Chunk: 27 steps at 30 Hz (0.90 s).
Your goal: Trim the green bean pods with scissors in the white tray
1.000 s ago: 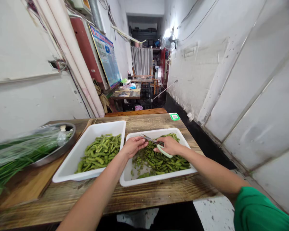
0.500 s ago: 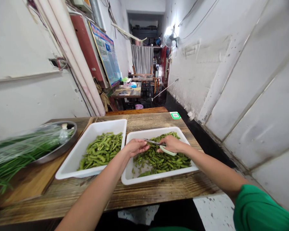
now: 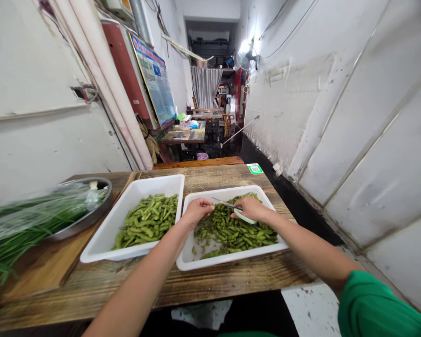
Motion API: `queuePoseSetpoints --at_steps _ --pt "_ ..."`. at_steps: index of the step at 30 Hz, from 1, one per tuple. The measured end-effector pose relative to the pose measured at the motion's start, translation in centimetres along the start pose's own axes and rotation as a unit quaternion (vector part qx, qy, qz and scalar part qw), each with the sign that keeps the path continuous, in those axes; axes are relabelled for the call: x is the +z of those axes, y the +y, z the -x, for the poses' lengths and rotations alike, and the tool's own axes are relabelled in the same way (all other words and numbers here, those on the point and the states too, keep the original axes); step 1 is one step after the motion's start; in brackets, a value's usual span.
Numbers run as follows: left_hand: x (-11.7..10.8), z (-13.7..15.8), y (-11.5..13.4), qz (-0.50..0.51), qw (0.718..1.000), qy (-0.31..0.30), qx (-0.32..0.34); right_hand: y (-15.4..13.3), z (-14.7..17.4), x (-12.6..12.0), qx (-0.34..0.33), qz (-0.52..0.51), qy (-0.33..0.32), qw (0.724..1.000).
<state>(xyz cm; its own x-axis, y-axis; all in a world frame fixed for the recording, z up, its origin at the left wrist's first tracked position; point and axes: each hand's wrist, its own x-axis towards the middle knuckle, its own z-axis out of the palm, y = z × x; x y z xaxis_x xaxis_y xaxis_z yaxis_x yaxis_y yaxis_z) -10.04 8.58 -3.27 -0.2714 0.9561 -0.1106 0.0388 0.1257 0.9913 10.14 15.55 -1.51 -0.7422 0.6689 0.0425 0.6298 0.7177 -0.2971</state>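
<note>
My right hand (image 3: 250, 208) is closed round the pale green handles of a pair of scissors (image 3: 244, 216), whose metal blades point left. Just left of the blade tips, my left hand (image 3: 198, 209) has its fingers pinched together on a small green edamame pod (image 3: 211, 204), mostly covered by the fingertips. Both hands are above the right white tray (image 3: 191, 264), which holds a heap of edamame pods (image 3: 238, 234) and small green trimmings at its near left. Beside it on the left stands another white tray (image 3: 101, 255) with more edamame pods (image 3: 147, 220).
The trays stand on a wooden table (image 3: 196, 292). At the left, a metal bowl (image 3: 107, 199) and long green stalks in clear plastic (image 3: 52, 215) lie over a wooden board (image 3: 52, 271). A green code sticker (image 3: 255, 169) marks the far right corner.
My left hand has turned slightly and its fingers have closed into a pinch, a little up and left. The scissors have barely moved. The far curtain has shifted.
</note>
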Motion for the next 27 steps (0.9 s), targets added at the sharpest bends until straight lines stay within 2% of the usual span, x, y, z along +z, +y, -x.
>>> queuePoseSetpoints --at_steps 3,8,12,19,27 --pt "0.1 0.1 0.3 -0.001 1.0 -0.01 0.029 -0.1 0.0 0.0 0.004 -0.003 0.015 1.0" --pt "0.3 0.3 0.6 0.064 0.997 -0.043 0.015 -0.3 0.1 -0.2 -0.002 -0.012 0.037 0.999" --pt "0.3 0.2 0.5 0.033 0.999 -0.016 0.03 -0.5 0.2 -0.4 -0.002 -0.016 0.043 0.999" --pt "0.1 -0.3 0.3 0.056 0.998 0.024 0.018 -1.0 0.9 -0.9 0.01 -0.021 -0.001 1.0" --pt "-0.2 -0.2 0.1 0.081 0.997 -0.006 -0.016 -1.9 1.5 -1.4 0.006 -0.005 -0.015 1.0"
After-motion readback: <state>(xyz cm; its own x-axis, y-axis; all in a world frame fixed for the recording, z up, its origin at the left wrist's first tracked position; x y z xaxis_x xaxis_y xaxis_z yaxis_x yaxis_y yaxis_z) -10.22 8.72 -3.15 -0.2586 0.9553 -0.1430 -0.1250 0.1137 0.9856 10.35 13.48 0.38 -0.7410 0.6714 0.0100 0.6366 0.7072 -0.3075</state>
